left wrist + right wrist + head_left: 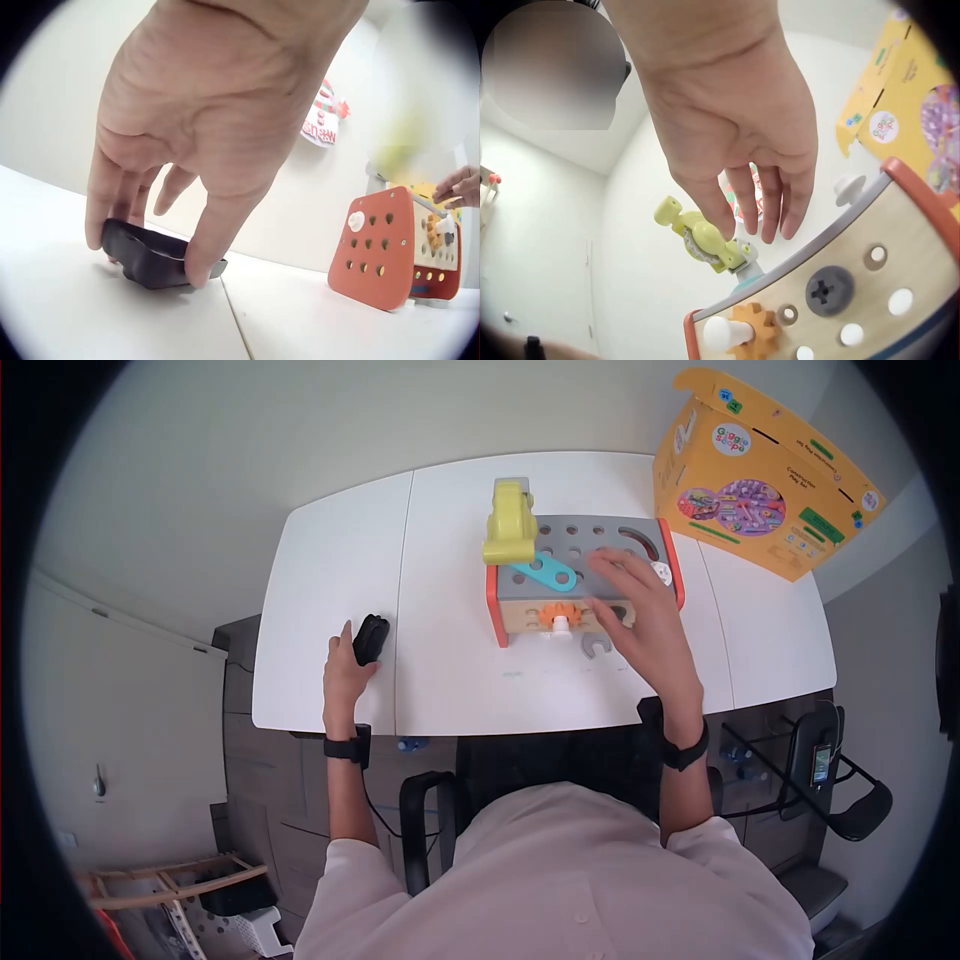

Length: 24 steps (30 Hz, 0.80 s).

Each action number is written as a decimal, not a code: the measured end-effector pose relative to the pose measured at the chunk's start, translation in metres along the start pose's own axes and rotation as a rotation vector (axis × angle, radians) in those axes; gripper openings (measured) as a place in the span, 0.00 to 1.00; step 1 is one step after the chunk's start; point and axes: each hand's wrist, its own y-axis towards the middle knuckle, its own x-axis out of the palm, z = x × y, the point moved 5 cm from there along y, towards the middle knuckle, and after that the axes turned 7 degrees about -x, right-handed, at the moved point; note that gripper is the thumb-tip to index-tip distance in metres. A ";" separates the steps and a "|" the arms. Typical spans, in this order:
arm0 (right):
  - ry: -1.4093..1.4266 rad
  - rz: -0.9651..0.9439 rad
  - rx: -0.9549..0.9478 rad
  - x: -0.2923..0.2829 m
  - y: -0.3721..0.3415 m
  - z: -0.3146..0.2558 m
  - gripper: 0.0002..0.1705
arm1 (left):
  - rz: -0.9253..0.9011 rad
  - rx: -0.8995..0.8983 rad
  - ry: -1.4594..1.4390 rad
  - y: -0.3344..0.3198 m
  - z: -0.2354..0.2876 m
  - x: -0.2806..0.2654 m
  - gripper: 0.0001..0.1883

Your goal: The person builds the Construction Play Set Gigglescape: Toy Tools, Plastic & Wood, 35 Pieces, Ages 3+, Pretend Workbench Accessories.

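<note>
My left hand (346, 672) holds a small black curved item (154, 255) on the white table, thumb on one side and fingers on the other; I cannot tell its kind. My right hand (648, 622) hovers, fingers spread and holding nothing, over the front of a toy workbench (592, 548) with a grey pegboard top and red ends. A yellow-green toy power saw (511, 525) stands at the bench's left, with a turquoise perforated strip (548, 572) beside it. On the front panel sit an orange gear (754, 334) with a white peg (726, 333) and a grey screw head (830, 291).
A grey wrench-shaped piece (596, 646) is at the bench's front. An orange-yellow toy box (765, 490) stands at the back right of the white table (330, 550). A black chair (428, 810) is by the near edge. A snowman decoration (321, 120) hangs on the wall.
</note>
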 end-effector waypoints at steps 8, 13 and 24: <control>-0.073 0.031 0.004 0.043 0.027 0.013 0.27 | -0.209 0.499 -0.694 0.021 0.181 -0.049 0.34; -0.109 -0.036 0.039 0.050 0.027 0.021 0.27 | -0.490 0.693 -0.752 0.037 0.258 -0.011 0.29; 0.005 0.055 -0.029 0.043 0.023 0.027 0.21 | -0.017 0.651 -0.668 0.040 0.275 -0.013 0.12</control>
